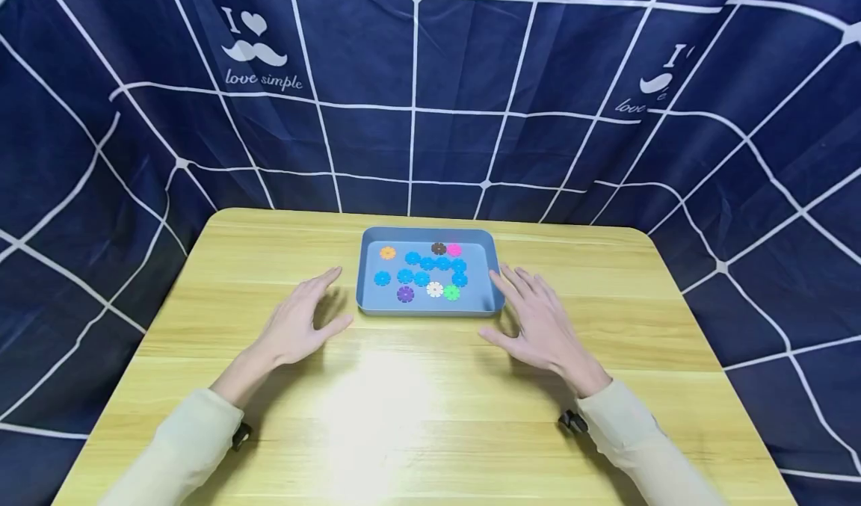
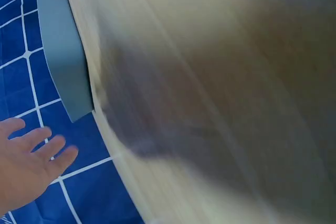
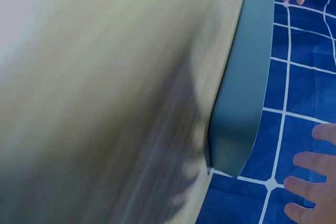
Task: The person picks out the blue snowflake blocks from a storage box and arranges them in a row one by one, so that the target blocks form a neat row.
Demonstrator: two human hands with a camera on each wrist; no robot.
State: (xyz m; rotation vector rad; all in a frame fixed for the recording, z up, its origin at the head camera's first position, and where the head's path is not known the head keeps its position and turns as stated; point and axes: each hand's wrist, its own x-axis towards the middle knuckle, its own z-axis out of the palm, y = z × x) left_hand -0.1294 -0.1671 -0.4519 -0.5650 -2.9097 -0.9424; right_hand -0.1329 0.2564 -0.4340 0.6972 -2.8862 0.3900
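Note:
A shallow blue-grey tray lies on the wooden table between my two hands. Inside it are small flower-shaped discs: several blue discs, many forming a bent chain, plus an orange disc, a brown disc, a pink disc, a purple disc, a white disc and a green disc. My left hand, fingers extended and holding nothing, is left of the tray. At the tray's right edge, my right hand has spread fingers that overlap the rim in the head view.
The wooden table carries a bright glare patch in front of the tray. Dark blue curtains with white grid lines hang along its back and both sides. A small black device sits by the right cuff, another by the left.

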